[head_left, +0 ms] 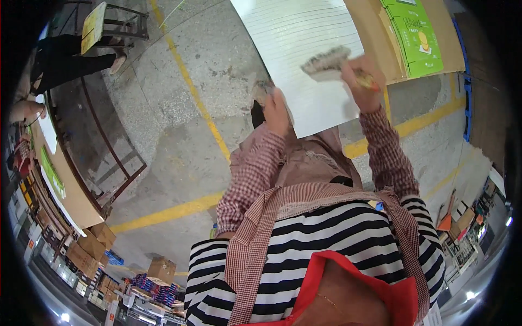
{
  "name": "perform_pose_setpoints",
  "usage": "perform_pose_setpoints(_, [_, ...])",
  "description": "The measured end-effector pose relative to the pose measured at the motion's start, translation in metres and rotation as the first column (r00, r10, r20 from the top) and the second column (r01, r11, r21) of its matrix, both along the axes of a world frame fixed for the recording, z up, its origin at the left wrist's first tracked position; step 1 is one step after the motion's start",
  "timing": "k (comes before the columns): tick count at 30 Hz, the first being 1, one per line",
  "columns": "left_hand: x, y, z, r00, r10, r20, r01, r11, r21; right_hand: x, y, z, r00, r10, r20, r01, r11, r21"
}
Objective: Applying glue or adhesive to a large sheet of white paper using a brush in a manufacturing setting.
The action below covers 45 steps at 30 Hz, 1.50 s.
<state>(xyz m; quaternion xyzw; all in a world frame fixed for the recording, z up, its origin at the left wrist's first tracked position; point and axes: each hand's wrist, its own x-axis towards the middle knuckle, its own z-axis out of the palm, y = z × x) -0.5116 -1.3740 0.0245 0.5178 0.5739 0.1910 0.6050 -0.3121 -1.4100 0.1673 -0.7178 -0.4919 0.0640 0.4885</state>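
- Two hands are raised over a white sheet (304, 49) that lies on a brown board (370, 27), and they are set apart from each other.
- Right hand (365, 87) is closed on the yellowish handle of a brush (326, 61); its grey bristle head rests on the sheet, near the right edge.
- Left hand (276, 111) sits at the sheet's lower left edge, fingers curled. It seems to pin or pinch that edge, though the fisheye blur leaves me unable to tell whether anything is actually held.
- Sheet looks thin and ribbed with fine lines, probably light and floppy; I judge it would crease easily, so it is best taken by an edge or corner with the flat of the fingers.
- Brush looks light and stiff in the handle, soft at the bristles; the handle is the place to grip it.
- Green cartons (416, 32) lie on the board to the right of the sheet, well apart from both hands.
- Below is a concrete floor (179, 136) with yellow lines, and a metal rack (109, 163) stands to the left.
- Checked sleeves (250, 179) cover both forearms.
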Motion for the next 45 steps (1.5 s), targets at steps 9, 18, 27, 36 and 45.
perform_pose_setpoints(9, [-0.011, -0.067, 0.013, 0.978, 0.066, 0.195, 0.018, 0.915, -0.403, -0.006, 0.026, -0.029, 0.982, 0.189, -0.026, -0.184, 0.975, 0.128])
perform_pose_setpoints(18, [-0.008, -0.08, -0.001, 0.995, 0.047, 0.084, -0.051, 0.997, 0.057, -0.033, -0.067, -0.027, 0.963, 0.261, -0.061, -0.266, 0.957, -0.116])
perform_pose_setpoints(27, [0.001, -0.081, -0.01, 0.985, 0.098, 0.14, -0.103, 0.994, 0.029, -0.021, -0.028, -0.034, 0.979, 0.204, 0.018, -0.205, 0.977, 0.052])
perform_pose_setpoints(36, [0.001, -0.083, -0.012, 0.989, 0.137, 0.057, -0.145, 0.976, 0.162, -0.033, -0.096, -0.026, 0.969, 0.246, 0.018, -0.245, 0.969, -0.024])
perform_pose_setpoints(45, [0.006, -0.082, -0.019, 0.987, 0.149, 0.062, -0.158, 0.975, 0.154, -0.031, -0.096, -0.039, 0.983, 0.186, -0.004, -0.186, 0.981, -0.059])
